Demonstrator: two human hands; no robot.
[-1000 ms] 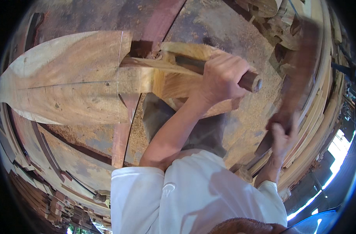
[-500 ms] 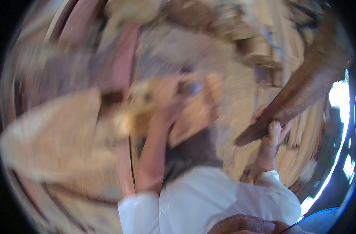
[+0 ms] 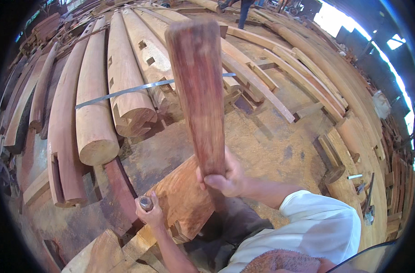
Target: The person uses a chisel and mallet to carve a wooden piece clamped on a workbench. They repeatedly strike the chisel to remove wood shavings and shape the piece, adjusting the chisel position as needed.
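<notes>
My right hand [image 3: 229, 176] is closed round the narrow end of a long reddish-brown wooden mallet [image 3: 198, 86], which rises upright in front of me, its thick end up. Lower left, my left hand [image 3: 152, 216] grips an upright tool, probably a chisel; only its round handle top [image 3: 146, 203] shows, and the blade is hidden. This hand is at the left side of a large orange-brown timber [image 3: 182, 193] with notches cut into its near end. The raised mallet covers part of the logs behind it.
Long rounded timbers [image 3: 96, 123], some with square mortises, lie side by side at the far left. A metal strip [image 3: 125, 91] lies across them. Sawn beams [image 3: 262, 91] stretch to the right. Small tools [image 3: 369, 204] rest on timber at right. Another person's leg [image 3: 244, 13] shows far off.
The mallet has swung from the right to upright in the middle, still in my right hand. My view has shifted, and my left hand now appears lower and further left.
</notes>
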